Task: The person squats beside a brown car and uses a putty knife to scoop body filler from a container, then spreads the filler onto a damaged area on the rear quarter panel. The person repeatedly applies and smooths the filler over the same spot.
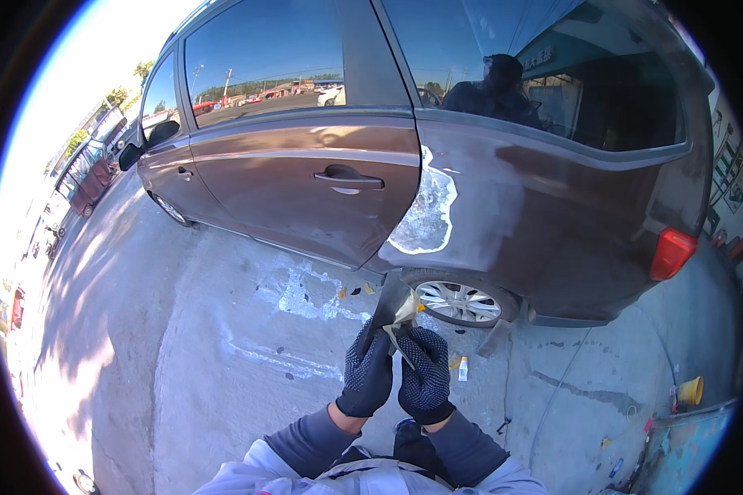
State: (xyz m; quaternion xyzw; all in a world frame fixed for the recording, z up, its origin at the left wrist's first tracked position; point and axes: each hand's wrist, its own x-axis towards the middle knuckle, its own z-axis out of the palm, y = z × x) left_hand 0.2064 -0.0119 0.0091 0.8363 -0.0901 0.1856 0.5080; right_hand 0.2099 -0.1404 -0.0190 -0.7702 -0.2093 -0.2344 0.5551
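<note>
The gloved left hand point(366, 375) grips a dark plate point(390, 300), which in this view reaches up just left of the rear wheel point(462, 302); pale putty point(407, 310) clings to its right side. The gloved right hand point(425, 373) is curled narrow close beside it; whether it holds a tool I cannot tell. Beyond stands a brown car point(297, 190), a white-edged patch point(426, 216) above the wheel

You hold a dark, flat plate point(390, 299) tilted upward in your left hand point(367, 378), a pale, uneven mass point(408, 308) at its right edge.
</note>
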